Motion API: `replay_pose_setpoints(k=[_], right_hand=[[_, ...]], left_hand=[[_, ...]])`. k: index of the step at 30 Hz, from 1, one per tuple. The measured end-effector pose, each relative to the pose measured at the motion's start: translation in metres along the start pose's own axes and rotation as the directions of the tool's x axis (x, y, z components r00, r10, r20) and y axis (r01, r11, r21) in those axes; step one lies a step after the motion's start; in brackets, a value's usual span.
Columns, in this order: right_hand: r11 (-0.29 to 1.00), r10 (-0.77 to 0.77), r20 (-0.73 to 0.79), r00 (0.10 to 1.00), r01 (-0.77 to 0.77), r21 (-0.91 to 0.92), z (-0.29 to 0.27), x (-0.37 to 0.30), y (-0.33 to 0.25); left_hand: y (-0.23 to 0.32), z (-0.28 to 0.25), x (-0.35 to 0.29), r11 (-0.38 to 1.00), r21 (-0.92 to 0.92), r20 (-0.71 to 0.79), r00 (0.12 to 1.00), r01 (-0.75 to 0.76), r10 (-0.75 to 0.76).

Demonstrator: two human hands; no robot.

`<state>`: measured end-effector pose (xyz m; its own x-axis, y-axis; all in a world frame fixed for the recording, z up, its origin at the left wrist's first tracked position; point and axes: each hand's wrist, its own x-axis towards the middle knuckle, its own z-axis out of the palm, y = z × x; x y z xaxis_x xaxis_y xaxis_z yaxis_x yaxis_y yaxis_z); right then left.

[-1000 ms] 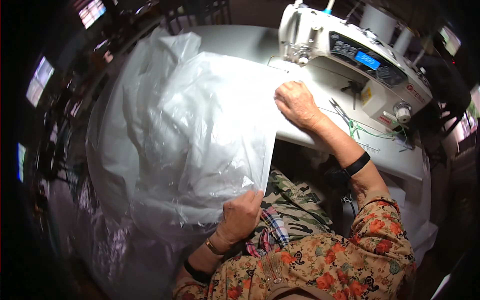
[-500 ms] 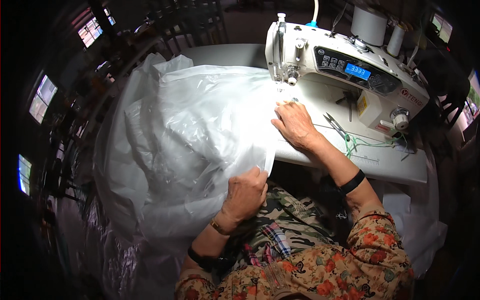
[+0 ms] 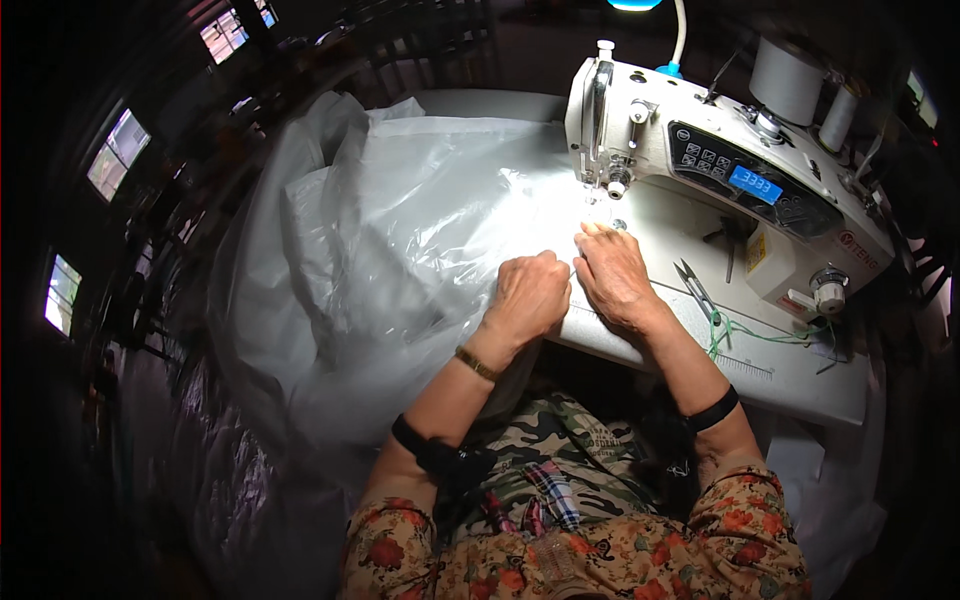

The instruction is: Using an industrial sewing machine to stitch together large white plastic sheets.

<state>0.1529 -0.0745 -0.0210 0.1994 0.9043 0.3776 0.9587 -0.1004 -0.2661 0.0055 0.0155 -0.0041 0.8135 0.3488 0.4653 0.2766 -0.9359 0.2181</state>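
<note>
A large sheet of translucent white plastic (image 3: pixel 410 240) covers the left of the table and hangs over its front edge. My left hand (image 3: pixel 530 297) is closed on the sheet's right edge, fingers curled under. Close beside it, my right hand (image 3: pixel 612 275) is closed too, its fingertips pinched at the same edge just in front of the needle area. The white sewing machine (image 3: pixel 640 120) stands beyond my hands, its presser foot (image 3: pixel 597 195) under bright light. What lies between my right fingertips is mostly hidden.
Thread snips (image 3: pixel 697 287) and a tangle of green thread (image 3: pixel 740 332) lie on the table right of my right hand. White thread cones (image 3: pixel 787 82) stand behind the machine. A ruler strip (image 3: pixel 745 367) runs along the table's front edge.
My left hand has moved up and right along the sheet's edge, from near my lap to beside my right hand. The right hand stays near the needle. The whole view has shifted slightly.
</note>
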Motion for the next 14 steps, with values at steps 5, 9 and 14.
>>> replay_pose_setpoints(k=[5,9,14], right_hand=[[0.999,0.002,-0.042,0.999,-0.001,0.037,-0.001,0.003,-0.003],[0.999,0.004,-0.058,0.998,-0.002,0.033,-0.002,0.003,0.002],[0.998,0.01,-0.08,0.997,-0.005,0.057,0.005,0.003,-0.003]], left_hand=[[-0.009,0.001,0.021,0.971,-0.168,0.073,0.985,0.169,-0.159],[-0.021,-0.046,0.006,0.803,-0.554,0.177,0.973,0.22,-0.145],[-0.056,-0.1,-0.03,0.955,0.057,0.194,0.935,0.291,-0.297]])
